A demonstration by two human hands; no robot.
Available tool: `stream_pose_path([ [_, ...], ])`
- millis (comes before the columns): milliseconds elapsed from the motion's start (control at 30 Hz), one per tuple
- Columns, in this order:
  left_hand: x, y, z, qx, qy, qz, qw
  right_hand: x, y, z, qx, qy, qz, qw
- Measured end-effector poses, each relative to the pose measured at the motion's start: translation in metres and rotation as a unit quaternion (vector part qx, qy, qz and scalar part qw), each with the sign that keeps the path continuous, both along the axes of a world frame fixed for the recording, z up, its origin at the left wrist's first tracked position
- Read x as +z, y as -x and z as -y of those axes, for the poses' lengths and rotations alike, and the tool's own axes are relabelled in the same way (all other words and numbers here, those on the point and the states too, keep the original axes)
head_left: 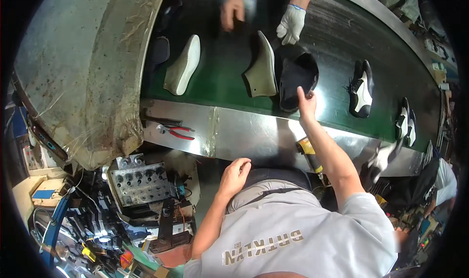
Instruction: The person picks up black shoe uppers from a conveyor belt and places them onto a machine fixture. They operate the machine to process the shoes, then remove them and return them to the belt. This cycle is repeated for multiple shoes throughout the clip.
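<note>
My right hand [307, 102] reaches over the dark green conveyor belt [215, 95], closed on the near edge of a black shoe upper [297, 80]. The upper has a dark opening at its far end, and a person's gloved hand [292, 25] is right beside it. My left hand [235, 177] is at my waist, its fingers curled and nothing visible in them. A grey-green shoe last [262, 68] with a pale sole stands just left of the upper. Another such last [183, 67] stands farther left.
The same person's bare hand [231, 13], blurred, hangs over the far belt. Black-and-white shoes [362, 90] and a further pair [405, 122] sit to the right. Red-handled pliers [181, 133] lie on the metal ledge [254, 134]. A studded machine block [141, 184] stands lower left.
</note>
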State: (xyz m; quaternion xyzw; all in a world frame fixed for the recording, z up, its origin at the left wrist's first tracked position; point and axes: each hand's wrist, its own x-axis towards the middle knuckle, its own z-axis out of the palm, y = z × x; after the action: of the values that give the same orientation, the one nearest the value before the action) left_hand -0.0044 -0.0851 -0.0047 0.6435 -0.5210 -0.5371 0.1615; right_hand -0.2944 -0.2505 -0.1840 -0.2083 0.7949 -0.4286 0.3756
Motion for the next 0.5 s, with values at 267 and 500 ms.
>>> stream_pose_path([
  [267, -0.01, -0.006, -0.002, 0.037, -0.021, -0.026, 0.999, 0.031, 0.005, 0.035, 0.104, 0.086, 0.064, 0.989],
  [500, 0.003, 0.006, 0.018, 0.026, -0.023, -0.051, 0.998, 0.053, 0.003, 0.145, 0.005, 0.033, 0.141, 0.989],
])
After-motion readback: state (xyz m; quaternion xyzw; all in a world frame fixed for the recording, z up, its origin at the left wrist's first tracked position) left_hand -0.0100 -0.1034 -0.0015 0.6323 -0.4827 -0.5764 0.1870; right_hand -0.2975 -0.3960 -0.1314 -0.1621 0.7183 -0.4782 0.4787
